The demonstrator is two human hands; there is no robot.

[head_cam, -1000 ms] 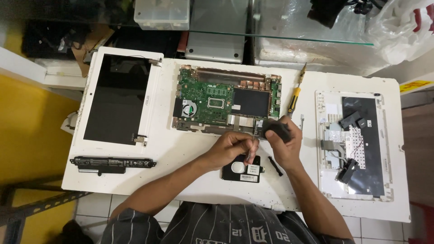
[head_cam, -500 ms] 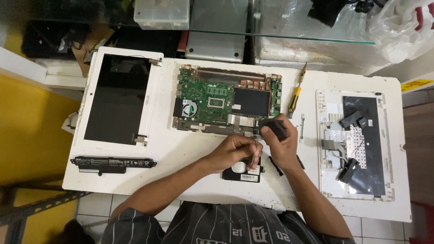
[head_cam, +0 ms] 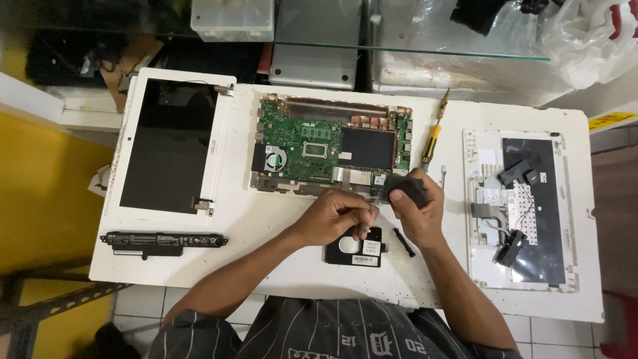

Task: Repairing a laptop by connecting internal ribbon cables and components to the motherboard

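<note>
Small dark flat part (head_cam: 403, 188), tilted, just below the open laptop base.

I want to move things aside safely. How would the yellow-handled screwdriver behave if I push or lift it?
The screwdriver looks stiff and probably light: a thin metal shaft with a slim handle. Its rounded handle lies flat on the smooth white table, so a sideways push would likely make it roll. It seems sturdy, not fragile.

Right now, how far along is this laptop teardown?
Well along. Done: the screen panel, battery and keyboard cover lie apart on the table, and the base is open with its board bare. In hand: the right hand grips a small black part, the left hand pinches something tiny beside it, above the drive. Left: the board sits in the base; the screwdriver lies idle.
</note>
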